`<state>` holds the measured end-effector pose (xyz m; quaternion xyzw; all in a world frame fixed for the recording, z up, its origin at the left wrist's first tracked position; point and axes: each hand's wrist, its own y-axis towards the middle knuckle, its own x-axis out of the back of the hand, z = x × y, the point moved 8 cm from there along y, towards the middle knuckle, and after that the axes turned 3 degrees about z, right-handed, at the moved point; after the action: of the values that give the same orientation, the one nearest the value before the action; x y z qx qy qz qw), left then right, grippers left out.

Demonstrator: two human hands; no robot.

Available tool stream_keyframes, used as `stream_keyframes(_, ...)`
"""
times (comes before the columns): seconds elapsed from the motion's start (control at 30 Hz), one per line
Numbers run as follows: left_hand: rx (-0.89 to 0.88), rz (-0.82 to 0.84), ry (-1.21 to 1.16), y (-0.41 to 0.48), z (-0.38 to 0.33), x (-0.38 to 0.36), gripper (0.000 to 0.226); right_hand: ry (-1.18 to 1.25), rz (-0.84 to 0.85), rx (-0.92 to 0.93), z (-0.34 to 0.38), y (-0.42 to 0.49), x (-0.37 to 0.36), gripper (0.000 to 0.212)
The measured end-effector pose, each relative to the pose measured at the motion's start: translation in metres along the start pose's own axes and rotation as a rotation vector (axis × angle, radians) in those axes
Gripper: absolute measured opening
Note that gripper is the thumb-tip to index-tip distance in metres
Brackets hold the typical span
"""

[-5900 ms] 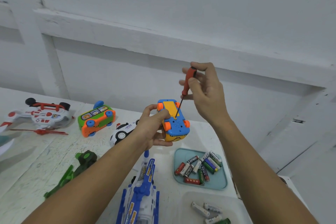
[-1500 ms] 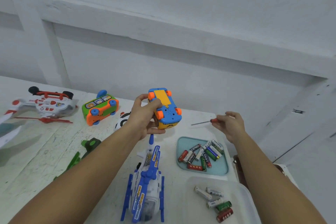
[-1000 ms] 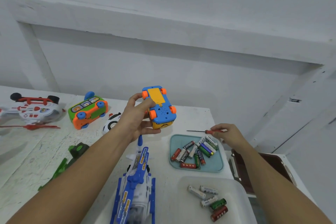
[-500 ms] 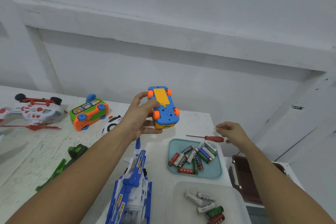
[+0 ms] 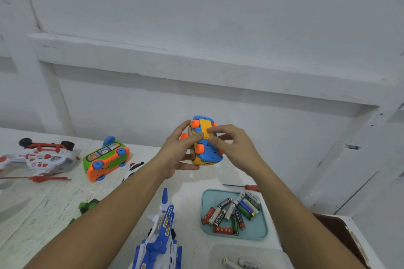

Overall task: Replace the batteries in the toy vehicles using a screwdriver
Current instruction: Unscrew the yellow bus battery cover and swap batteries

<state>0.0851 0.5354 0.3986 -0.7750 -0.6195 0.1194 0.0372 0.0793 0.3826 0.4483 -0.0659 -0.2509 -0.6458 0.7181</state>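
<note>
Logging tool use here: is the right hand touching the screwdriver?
Apart. The head view shows the screwdriver lying on the table beside the battery tray, while the right hand is raised, fingers on the toy car.

- Blue toy car [image 5: 206, 155]: underside partly covered by fingers of left grip [image 5: 177, 153] and right grip [image 5: 231, 144].
- White toy [image 5: 133, 169], green toy [image 5: 87, 206]: largely behind left forearm [image 5: 122, 207].
- Screwdriver [image 5: 251, 187]: handle end behind right forearm [image 5: 284, 201].
- Blue-white toy plane [image 5: 160, 240], clear tub [image 5: 262, 255]: cut by bottom edge.
</note>
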Motion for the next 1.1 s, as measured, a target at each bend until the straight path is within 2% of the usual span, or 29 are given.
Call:
stream_keyframes(0.1, -0.051, -0.027, 0.003, 0.003, -0.009, 0.003, 0.055, -0.053, -0.054, -0.009, 0.001, 0.003, -0.001, 0.015)
stream_keyframes(0.23, -0.202, -0.050, 0.043, 0.006, -0.020, 0.007, 0.069, 0.063, -0.113, -0.057, -0.003, 0.006, 0.004, 0.026)
stream_keyframes(0.37, -0.277, -0.060, 0.022, 0.010, -0.025, 0.009, 0.082, 0.304, -0.130, -0.141, -0.018, 0.008, 0.006, 0.036)
stream_keyframes(0.57, -0.294, -0.051, -0.215, 0.018, -0.025, 0.006, 0.074, 0.852, -0.086, -0.236, -0.044, 0.009, -0.001, 0.048)
stream_keyframes(0.7, -0.165, -0.042, -0.251, 0.027, -0.011, 0.000, 0.076, 1.012, -0.048, -0.262, -0.057, 0.007, -0.008, 0.055)
stream_keyframes(0.8, -0.046, 0.055, -0.164, 0.032, 0.002, -0.010, 0.053, 0.997, -0.031, -0.287, -0.065, 0.008, -0.013, 0.050)
stream_keyframes(0.87, -0.036, 0.063, -0.143, 0.036, 0.006, -0.011, 0.041, 0.943, -0.012, -0.305, -0.068, 0.010, -0.015, 0.047)
stream_keyframes(1.1, -0.013, 0.021, -0.037, 0.054, 0.022, -0.009, 0.046, 0.627, 0.026, -0.361, -0.093, 0.020, -0.018, 0.039)
